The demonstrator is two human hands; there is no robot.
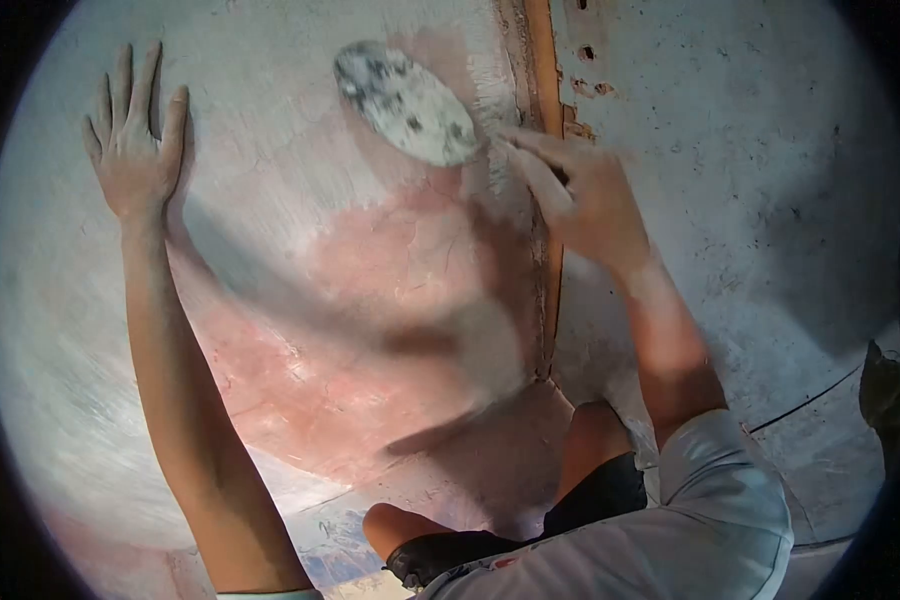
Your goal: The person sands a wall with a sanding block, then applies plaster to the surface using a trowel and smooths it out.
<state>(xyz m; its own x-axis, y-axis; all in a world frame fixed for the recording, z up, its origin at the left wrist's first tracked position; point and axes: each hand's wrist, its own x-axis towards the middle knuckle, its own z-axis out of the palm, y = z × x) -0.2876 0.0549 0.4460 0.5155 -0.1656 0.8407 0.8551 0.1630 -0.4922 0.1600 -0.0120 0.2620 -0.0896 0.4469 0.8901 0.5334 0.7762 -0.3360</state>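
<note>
My left hand (135, 165) lies flat on the wall (390, 240) at the upper left, its fingers spread and nothing in it. At the upper right, my right hand (585, 200) is closed, its fingers pointing left toward a leaf-shaped trowel (410, 105). White and dark plaster smears mottle the trowel's oval blade, which lies against or very close to the wall. The handle is hidden by my fingers, which are slightly blurred. Pale streaks of plaster (270, 165) surround a bare reddish patch (370, 390) below the blade.
An orange-brown vertical strip (547, 90) with broken edges runs down the wall's right side. Beyond it stands a grey pitted wall (740, 170). A dark wire (805, 405) crosses the lower right. My bent knees (595, 440) are below, near the corner.
</note>
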